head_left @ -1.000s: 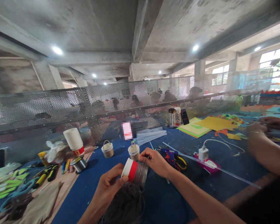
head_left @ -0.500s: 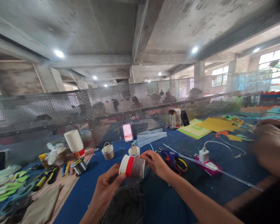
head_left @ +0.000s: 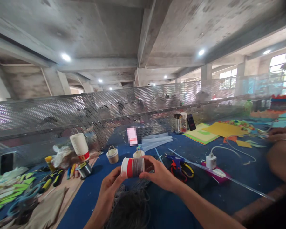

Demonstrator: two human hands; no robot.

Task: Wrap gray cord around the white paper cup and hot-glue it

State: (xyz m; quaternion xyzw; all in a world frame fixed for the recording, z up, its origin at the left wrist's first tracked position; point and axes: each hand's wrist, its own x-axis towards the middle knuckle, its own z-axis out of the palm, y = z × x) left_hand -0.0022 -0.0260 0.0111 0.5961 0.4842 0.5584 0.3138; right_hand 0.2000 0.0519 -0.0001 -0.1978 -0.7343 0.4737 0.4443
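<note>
A white and red paper cup point(head_left: 129, 167) lies on its side in the air between my hands, grey yarn wound round its right part. My left hand point(head_left: 111, 182) is closed on the white end, thumb along the near side. Fingers and thumb of my right hand point(head_left: 157, 172) grip the yarn-wrapped end. Below the cup is a loose heap of dark grey yarn point(head_left: 131, 208). Just behind it stand two small baskets with handles, one on the left point(head_left: 112, 156) and one partly hidden by the cup point(head_left: 138, 154).
Scissors point(head_left: 188, 171) and a blue glue gun point(head_left: 178, 161) lie to the right, near a white charger point(head_left: 211, 161). A paper cup stack point(head_left: 79, 144) and wire spool point(head_left: 84, 170) stand left. Another person's arm point(head_left: 282, 156) rests at the right edge.
The cup has tipped to lie more level and moved slightly up. My right hand has shifted from pinching near its far end to gripping that end, thumb below.
</note>
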